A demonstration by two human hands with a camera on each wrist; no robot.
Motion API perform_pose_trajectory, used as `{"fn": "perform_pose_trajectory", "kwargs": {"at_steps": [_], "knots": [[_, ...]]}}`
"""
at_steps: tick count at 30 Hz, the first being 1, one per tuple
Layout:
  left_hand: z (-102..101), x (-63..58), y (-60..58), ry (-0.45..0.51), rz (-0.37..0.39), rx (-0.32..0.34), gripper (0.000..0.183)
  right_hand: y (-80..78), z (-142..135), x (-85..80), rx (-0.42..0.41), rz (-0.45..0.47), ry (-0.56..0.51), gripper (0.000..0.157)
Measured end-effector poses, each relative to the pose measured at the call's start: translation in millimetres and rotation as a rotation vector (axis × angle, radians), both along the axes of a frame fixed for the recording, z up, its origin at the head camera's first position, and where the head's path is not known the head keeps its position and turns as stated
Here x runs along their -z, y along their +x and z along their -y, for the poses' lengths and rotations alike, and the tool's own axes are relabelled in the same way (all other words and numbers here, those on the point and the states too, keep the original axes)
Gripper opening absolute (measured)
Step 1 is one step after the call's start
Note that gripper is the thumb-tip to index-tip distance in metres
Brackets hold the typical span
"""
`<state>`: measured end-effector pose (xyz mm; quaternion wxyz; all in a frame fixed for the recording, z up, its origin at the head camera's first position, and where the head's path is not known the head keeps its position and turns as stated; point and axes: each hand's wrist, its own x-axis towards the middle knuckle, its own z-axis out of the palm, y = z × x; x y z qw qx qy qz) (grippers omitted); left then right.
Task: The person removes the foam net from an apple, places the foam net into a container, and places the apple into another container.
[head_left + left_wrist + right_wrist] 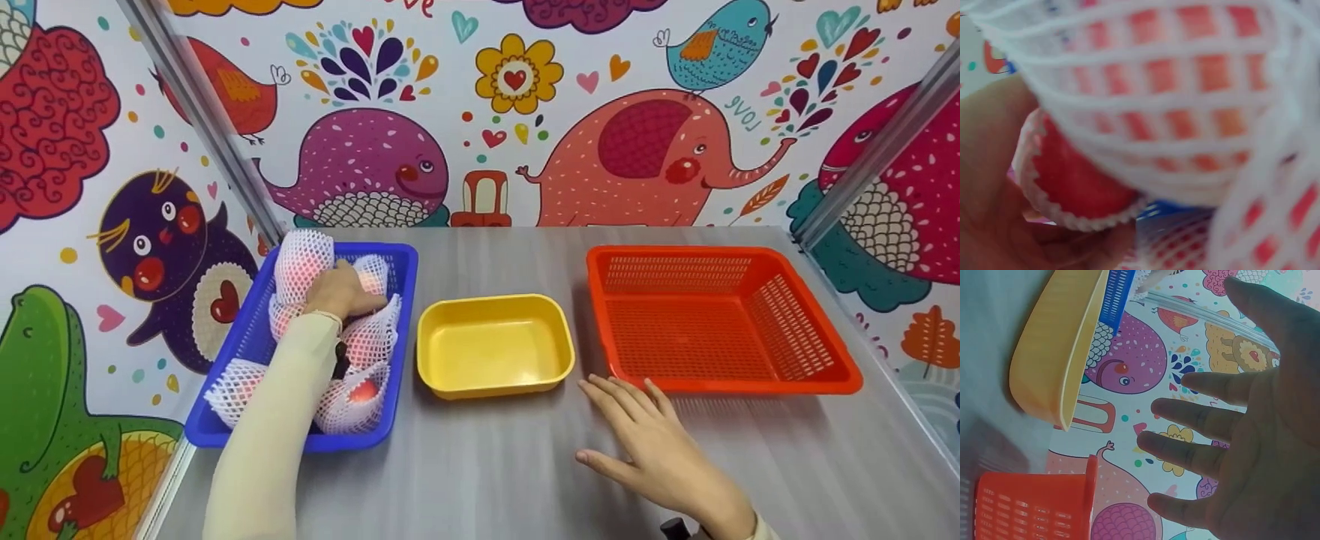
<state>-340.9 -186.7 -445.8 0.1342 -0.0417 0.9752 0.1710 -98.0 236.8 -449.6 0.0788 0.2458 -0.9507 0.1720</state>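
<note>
My left hand point(341, 291) reaches down into the blue basket point(405, 330) on the left, among several red fruits in white foam nets. In the left wrist view its fingers curl round one netted red fruit point(1081, 180); part of that grip is hidden. Another netted fruit point(1168, 95) fills much of that view, close to the camera. More netted fruits, such as the one at the basket's near right corner point(356, 401), lie about the hand. My right hand point(652, 442) hovers near the red basket's front left corner, fingers straight and spread, holding nothing.
A yellow tray point(495, 386) stands between the two baskets on the grey table point(487, 465). To its right sits a red basket point(686, 330) with slotted walls. Cartoon-printed panels point(510, 150) close off the back and sides, with metal posts point(217, 127) at the corners.
</note>
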Motion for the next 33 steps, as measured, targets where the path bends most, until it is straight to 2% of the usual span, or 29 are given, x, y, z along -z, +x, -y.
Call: {"fn": "perform_pose_trajectory", "kwargs": {"at_steps": [3,10,13,19,27,30,33], "knots": [[0,-14.0,5.2,0.001,-0.074,0.002,0.111,-0.1,-1,0.0,0.015,0.022,-0.008,0.082],[0,-44.1,17.6,-0.002,-0.209,0.043,0.106,1.2,-1,2.1,0.023,0.007,-0.018,0.083],[0,-54.9,24.9,0.009,-0.269,0.062,0.102,2.3,-1,3.1,0.03,0.034,-0.018,0.084],[-9,-70.3,48.4,0.006,-0.352,0.164,0.097,3.8,-2,3.0,0.031,0.072,-0.029,0.084],[-44,-82.7,89.1,-0.03,-0.414,0.353,0.095,6.7,-3,2.0,0.028,0.09,-0.042,0.083],[-58,-79.3,107.2,-0.027,-0.406,0.415,0.096,8.3,-3,3.7,0.028,0.092,-0.049,0.081],[-71,-70.6,123.0,-0.02,-0.395,0.468,0.096,9.5,-3,6.1,0.026,0.086,-0.055,0.08]]}}
